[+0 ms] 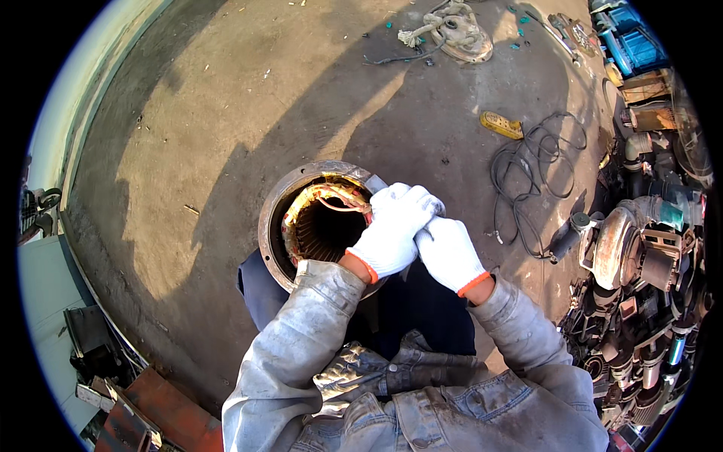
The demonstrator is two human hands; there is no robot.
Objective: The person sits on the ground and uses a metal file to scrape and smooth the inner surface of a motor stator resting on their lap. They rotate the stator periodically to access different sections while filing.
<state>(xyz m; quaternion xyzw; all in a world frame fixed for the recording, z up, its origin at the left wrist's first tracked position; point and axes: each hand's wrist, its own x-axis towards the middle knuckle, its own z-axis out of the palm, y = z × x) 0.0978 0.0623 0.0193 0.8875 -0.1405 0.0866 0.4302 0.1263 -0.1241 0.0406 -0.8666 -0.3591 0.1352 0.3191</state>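
Observation:
An open motor stator [271,218] stands before my knees, its round metal flange facing up. Inside the bore, a ring of yellowish copper windings [300,205] runs around dark slotted walls, and a loop of pinkish lead wires bends toward the right side. My left hand [395,228], in a white knitted glove with an orange cuff, is closed at the right edge of the flange, by those wires. Pressed against it is my right hand [449,253], gloved alike, fingers curled. Whatever either hand grips is hidden by the gloves.
Right of the stator, a black cable [520,177] lies coiled near a yellow pendant control [501,125]. A rope-wrapped metal piece [462,34] rests on the far floor. Piled motor parts [621,245] line the right side; rusty sheet metal [169,407] lies at lower left.

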